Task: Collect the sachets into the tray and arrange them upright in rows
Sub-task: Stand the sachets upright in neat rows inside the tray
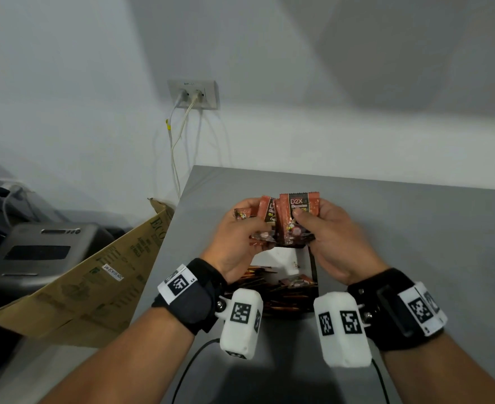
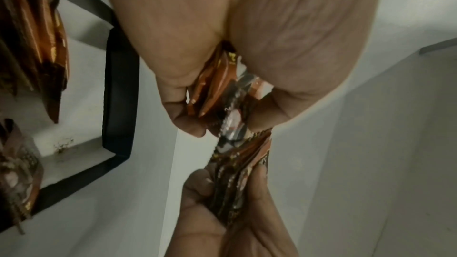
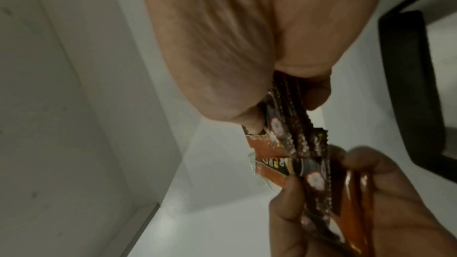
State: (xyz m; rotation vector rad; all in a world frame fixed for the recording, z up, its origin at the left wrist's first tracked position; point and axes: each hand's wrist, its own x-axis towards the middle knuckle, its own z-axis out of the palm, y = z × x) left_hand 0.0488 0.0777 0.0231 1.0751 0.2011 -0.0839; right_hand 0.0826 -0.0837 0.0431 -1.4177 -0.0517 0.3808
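Both hands hold orange-and-black coffee sachets above the black-rimmed tray (image 1: 313, 269). My right hand (image 1: 325, 225) grips an upright stack of sachets (image 1: 297, 217), thumb on its front. My left hand (image 1: 246, 228) clutches a looser, fanned bunch of sachets (image 1: 265, 214) beside it, the two bundles touching. In the left wrist view the left hand (image 2: 222, 108) pinches its sachets (image 2: 217, 89) edge-on, with the tray rim (image 2: 118, 85) at left. The right wrist view has the right hand (image 3: 284, 108) holding its stack (image 3: 289, 124). More sachets (image 1: 284, 298) stand packed in the tray's near part; one lies loose (image 1: 297, 281).
The grey table (image 1: 415, 228) ends at its left edge near a leaning cardboard box (image 1: 94, 287). A grey printer (image 1: 39, 252) sits lower left. Cables hang from a wall socket (image 1: 193, 94). The tray's far part shows white floor (image 1: 278, 258).
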